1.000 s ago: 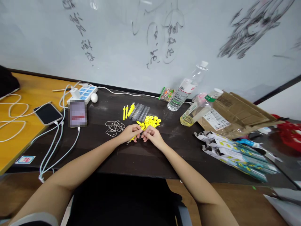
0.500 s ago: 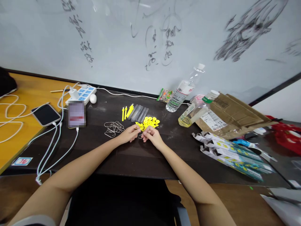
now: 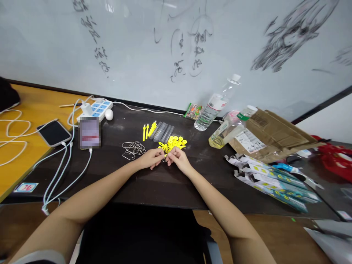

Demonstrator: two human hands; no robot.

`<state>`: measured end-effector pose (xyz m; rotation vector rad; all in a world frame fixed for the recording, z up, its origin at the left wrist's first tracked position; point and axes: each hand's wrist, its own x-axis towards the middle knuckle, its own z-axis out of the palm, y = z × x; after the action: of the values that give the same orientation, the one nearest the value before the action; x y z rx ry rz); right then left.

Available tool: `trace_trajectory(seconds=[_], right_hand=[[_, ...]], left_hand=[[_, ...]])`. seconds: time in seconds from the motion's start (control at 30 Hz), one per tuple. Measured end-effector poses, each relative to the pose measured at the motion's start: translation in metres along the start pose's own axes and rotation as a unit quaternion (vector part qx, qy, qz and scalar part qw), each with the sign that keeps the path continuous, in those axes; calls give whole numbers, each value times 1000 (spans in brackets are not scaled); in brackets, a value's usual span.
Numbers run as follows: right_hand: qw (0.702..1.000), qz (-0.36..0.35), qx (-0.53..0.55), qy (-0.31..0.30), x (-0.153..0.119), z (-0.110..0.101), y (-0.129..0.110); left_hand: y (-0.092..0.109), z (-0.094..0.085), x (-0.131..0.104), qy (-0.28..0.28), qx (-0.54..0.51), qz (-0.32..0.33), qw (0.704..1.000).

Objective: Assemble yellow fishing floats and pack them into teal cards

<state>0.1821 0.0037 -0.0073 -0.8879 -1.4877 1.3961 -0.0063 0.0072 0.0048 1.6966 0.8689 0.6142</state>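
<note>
Just in front of a pile of small yellow plastic pieces, my left hand and my right hand nearly meet at the fingertips. A small yellow piece shows between them, its left end at my left fingers. My right hand pinches a thin metal wire, mostly hidden by the fingers. Left of my left hand lies a tangle of bent metal wires. Clear tubes lie side by side behind the pile, with yellow sticks on their left.
At the back stand a water bottle and a tilted bottle of yellowish liquid, near a snack packet. Flattened boxes and a brown package lie right. Phones, cables and a power strip are left.
A small yellow piece now shows between my fingertips. My left hand has shifted slightly down from the pile's edge, and my right hand has barely moved.
</note>
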Motion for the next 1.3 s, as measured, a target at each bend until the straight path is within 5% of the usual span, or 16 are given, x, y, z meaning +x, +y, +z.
trace_trajectory(seconds=[0.2, 0.67, 1.3], right_hand=[[1000, 4, -15, -5, 1, -1, 1], [1000, 9, -29, -5, 0, -1, -1], [999, 0, -39, 9, 1, 0, 0]], left_hand=[[-3, -6, 3, -45, -51, -56, 996], [-3, -6, 2, -39, -80, -31, 996], [3, 0, 0, -14, 18, -12, 1000]])
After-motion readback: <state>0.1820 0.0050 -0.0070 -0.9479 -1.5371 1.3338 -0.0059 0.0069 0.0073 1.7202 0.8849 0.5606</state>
